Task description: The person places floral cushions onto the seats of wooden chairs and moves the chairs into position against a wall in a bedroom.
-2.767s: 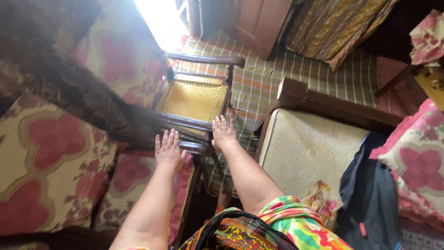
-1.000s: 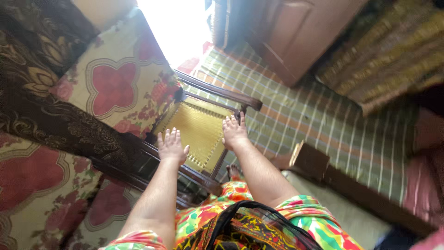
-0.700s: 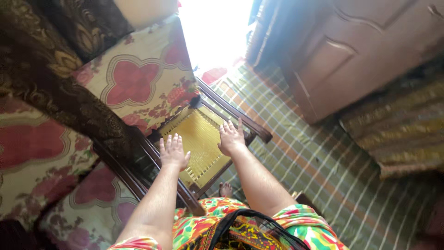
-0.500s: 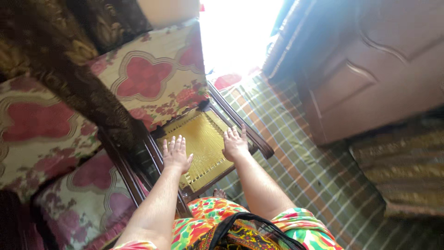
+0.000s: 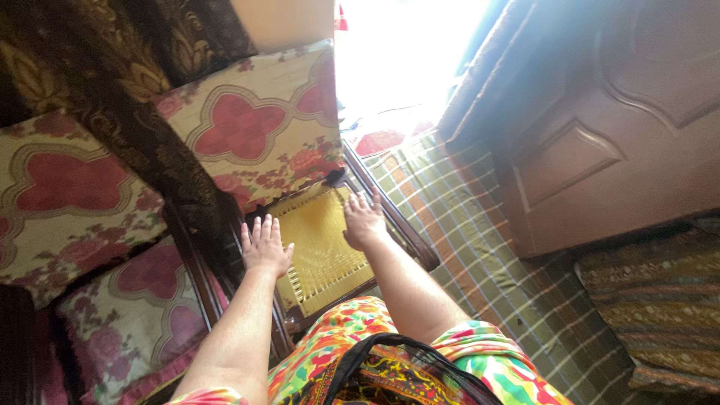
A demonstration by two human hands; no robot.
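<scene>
A dark wooden chair with a woven yellow cane seat [image 5: 322, 240] stands below me, wedged between sofas. My left hand [image 5: 264, 246] is flat, fingers apart, over the seat's left edge by the wooden frame. My right hand [image 5: 364, 221] is spread over the seat's far right side, close to the chair's dark armrest [image 5: 390, 217]. Neither hand holds anything. A cream cushion with red floral medallions [image 5: 255, 131] leans over the chair's far end.
More red-patterned cushions [image 5: 71, 187] and a dark brocade cloth [image 5: 150, 127] fill the left. A green and orange checked floor covering [image 5: 480, 247] runs right of the chair. A brown wooden door [image 5: 622, 135] stands at right, a striped mat [image 5: 660, 300] below it. Bright glare at top centre.
The view has swung leftward and toward the door; the bed frame seen earlier is gone. Both hands stay spread over the cane seat, having shifted a little toward its far end.
</scene>
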